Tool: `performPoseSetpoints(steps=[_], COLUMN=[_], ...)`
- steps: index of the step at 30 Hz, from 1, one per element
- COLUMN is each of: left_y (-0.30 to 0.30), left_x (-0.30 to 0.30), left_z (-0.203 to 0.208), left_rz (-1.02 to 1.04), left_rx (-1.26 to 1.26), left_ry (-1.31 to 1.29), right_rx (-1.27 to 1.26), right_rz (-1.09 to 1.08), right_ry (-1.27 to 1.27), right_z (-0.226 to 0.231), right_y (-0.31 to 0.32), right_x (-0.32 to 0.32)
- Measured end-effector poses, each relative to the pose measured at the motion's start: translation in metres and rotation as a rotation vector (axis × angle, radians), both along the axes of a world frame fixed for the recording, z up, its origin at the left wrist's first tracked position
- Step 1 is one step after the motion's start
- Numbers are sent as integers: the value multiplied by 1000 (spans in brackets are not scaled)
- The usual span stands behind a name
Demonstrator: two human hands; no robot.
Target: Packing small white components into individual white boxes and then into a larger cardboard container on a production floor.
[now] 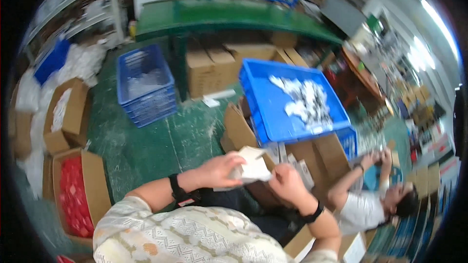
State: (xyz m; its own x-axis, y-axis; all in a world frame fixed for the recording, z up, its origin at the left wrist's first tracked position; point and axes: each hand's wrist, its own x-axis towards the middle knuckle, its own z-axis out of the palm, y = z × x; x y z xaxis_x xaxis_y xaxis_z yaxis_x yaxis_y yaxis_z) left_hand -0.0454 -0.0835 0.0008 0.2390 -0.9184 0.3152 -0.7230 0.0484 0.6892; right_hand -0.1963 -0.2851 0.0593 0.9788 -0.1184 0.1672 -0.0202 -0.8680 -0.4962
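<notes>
In front of my body is a small white cardboard box (pixel 254 166) with its end flaps raised. My left hand (pixel 222 169) is wrapped round the box's left side. At the box's right edge, my right hand (pixel 291 184) has curled fingers close against a flap; what they pinch, if anything, is hidden. Just beyond, a large open carton (pixel 326 158) holds several small white boxes (pixel 300 168). A shallow blue tray (pixel 263 112) sits tilted above the carton, with crumpled white and dark pieces (pixel 312 104) in it.
On the left floor stand a blue crate (pixel 146 95) with clear plastic and a carton of red packets (pixel 73 199). A green workbench (pixel 219 14) spans the back, with cartons (pixel 209 70) underneath. To the right, another person (pixel 365 204) in white raises both hands.
</notes>
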Motion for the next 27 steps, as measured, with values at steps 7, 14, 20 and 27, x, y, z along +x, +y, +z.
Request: performPoseSetpoints(steps=[7, 14, 20, 27], left_y=[-2, -24, -27, -30], left_x=[20, 39, 65, 101], left_z=[-17, -38, -47, -50], left_rz=[124, 238, 304, 105], left_rx=[52, -34, -4, -115], left_ry=[96, 159, 96, 212], right_rx=[157, -13, -453, -753], right_rz=[-68, -273, -259, 19], right_ry=[127, 258, 488, 506], right_z=[2, 25, -5, -110], right_y=[-74, -193, -289, -327], right_x=[31, 123, 223, 272])
